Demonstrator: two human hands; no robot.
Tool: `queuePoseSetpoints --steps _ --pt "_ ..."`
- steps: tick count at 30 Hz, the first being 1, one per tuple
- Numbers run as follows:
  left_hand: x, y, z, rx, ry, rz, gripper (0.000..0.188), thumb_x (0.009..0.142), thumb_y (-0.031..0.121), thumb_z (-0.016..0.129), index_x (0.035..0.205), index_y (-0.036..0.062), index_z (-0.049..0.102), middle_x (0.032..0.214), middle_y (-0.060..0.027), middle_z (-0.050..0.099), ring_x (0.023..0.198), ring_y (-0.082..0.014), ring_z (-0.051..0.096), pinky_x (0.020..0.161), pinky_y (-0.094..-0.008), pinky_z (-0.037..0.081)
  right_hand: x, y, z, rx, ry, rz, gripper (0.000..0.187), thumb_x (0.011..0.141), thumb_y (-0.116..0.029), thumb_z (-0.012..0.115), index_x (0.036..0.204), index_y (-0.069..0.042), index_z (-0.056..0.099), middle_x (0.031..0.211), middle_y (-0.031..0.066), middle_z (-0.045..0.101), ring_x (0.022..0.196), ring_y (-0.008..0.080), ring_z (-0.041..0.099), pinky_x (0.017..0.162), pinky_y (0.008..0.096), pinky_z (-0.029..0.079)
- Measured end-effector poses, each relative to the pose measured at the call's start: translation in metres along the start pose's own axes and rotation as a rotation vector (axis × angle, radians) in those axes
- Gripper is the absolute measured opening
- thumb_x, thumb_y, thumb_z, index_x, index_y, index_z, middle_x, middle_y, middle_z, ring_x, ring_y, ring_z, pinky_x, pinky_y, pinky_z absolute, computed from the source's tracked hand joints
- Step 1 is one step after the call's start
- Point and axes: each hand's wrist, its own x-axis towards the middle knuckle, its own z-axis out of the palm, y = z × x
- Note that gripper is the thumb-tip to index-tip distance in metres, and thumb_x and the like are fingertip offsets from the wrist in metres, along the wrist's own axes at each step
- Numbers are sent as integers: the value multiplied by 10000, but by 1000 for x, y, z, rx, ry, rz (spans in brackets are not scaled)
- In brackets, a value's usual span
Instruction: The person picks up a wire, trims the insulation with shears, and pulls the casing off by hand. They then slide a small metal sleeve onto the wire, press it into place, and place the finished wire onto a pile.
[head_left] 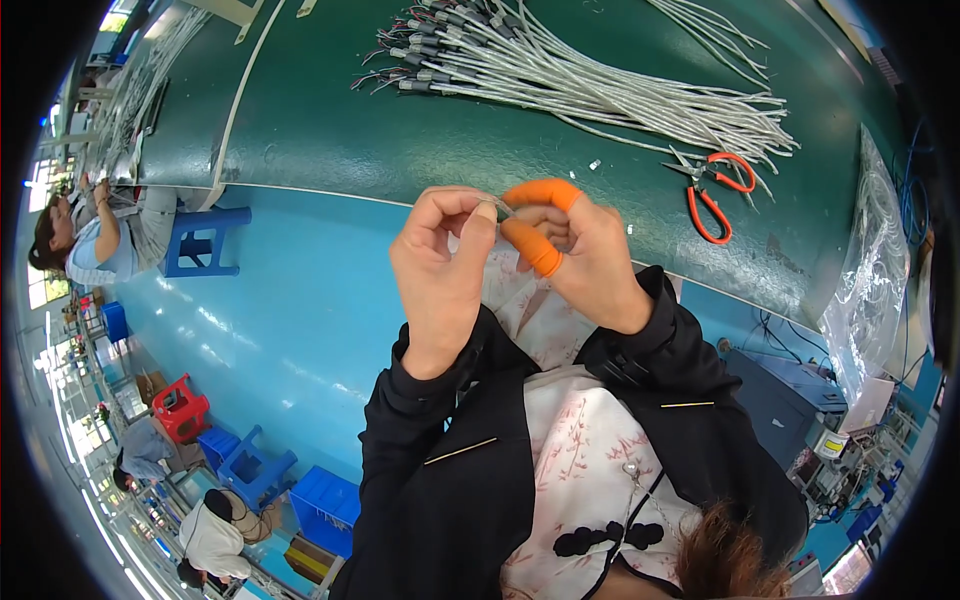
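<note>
My left hand (440,270) is closed, thumb and index finger pinching a thin silvery wire (503,208) at the table's near edge. Facing it, my right hand (598,258) wears orange finger covers on thumb and index finger, and these close on the same wire. Most of the wire is hidden by the fingers. Beyond my hands, a bundle of silvery braided cables (620,88) lies on the green table (310,130), with dark sleeves and thin bare leads at its left end. To the right rests a pair of cutting pliers (709,220) with orange-red handles, jaws apart.
Small white bits (595,164) lie on the table near my hands. A clear plastic bag (868,270) hangs over the right edge. More cables (715,35) lie at the far right. At left, a co-worker (110,240) sits near a blue stool (205,240).
</note>
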Motion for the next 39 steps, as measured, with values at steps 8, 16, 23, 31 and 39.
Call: queuePoseSetpoints --steps 8,16,23,31,39 --pt "1 2 2 451 -69 345 56 824 -37 602 875 -15 598 901 -37 602 767 -95 502 696 -231 417 6 -7 -3 -482 210 -616 131 810 12 662 930 17 609 781 82 662 619 123 644 542 236 504" --pt "2 4 4 533 -95 438 105 774 -60 619 863 -9 599 874 -50 592 725 -97 491 657 -227 410 9 -10 -11 -672 161 -661 160 771 24 678 917 -4 619 753 89 660 604 171 661 552 244 518" --pt "5 8 6 494 -86 419 118 732 -49 648 826 1 598 813 -73 596 652 -149 521 591 -257 439 13 -8 -16 -587 132 -714 135 773 49 651 894 14 604 707 75 645 587 150 651 529 232 508" --pt "5 7 6 449 -180 387 91 761 -40 646 834 -14 599 794 -58 578 653 -116 514 602 -246 437 8 -7 -22 -138 -16 -336 138 841 24 611 966 55 563 765 104 641 614 158 641 521 246 511" --pt "8 11 7 65 -204 44 41 823 -31 612 860 -29 594 838 -36 582 725 -78 534 667 -224 445 10 -19 -20 316 -71 -22 115 894 -13 551 989 52 548 769 117 637 613 169 637 529 243 506"
